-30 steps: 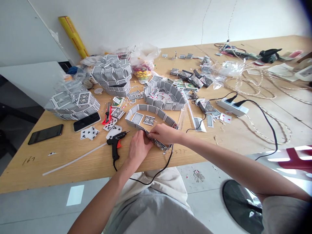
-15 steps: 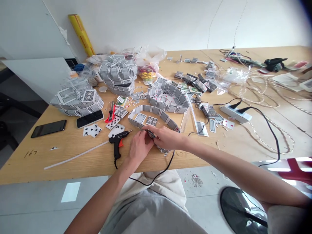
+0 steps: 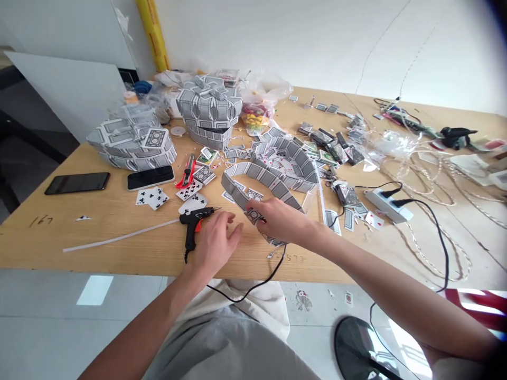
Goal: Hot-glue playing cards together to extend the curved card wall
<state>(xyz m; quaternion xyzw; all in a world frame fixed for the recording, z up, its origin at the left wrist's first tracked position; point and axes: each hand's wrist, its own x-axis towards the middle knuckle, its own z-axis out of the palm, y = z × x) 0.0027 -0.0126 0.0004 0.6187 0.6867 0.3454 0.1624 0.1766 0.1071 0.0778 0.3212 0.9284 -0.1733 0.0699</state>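
My right hand [image 3: 279,219] grips the near wall of a heart-shaped frame [image 3: 257,170] made of grey patterned playing cards, tilting it a little off the table. Its fingers pinch the card strip near a black-backed card [image 3: 253,215]. My left hand [image 3: 217,240] is off the frame, fingers spread and thumb apart, holding nothing. Just left of it lies a black glue gun [image 3: 193,227] with an orange trigger, its nozzle pointing right. Loose cards lie partly hidden behind the frame. A second card-built tray [image 3: 304,182] stands behind, holding red-pip cards.
Two card-built boxes [image 3: 212,113] [image 3: 130,145] stand at the back left. Two phones [image 3: 77,182] [image 3: 150,178], a red utility knife [image 3: 188,171], a glue stick [image 3: 119,240] and loose cards [image 3: 152,197] lie leftward. A power strip [image 3: 388,206] with cables and rope lies right.
My left hand has let go of the card frame and moved left toward the glue gun, its fingers opening. My right hand keeps its hold, and the frame is now lifted and tilted. The view has shifted.
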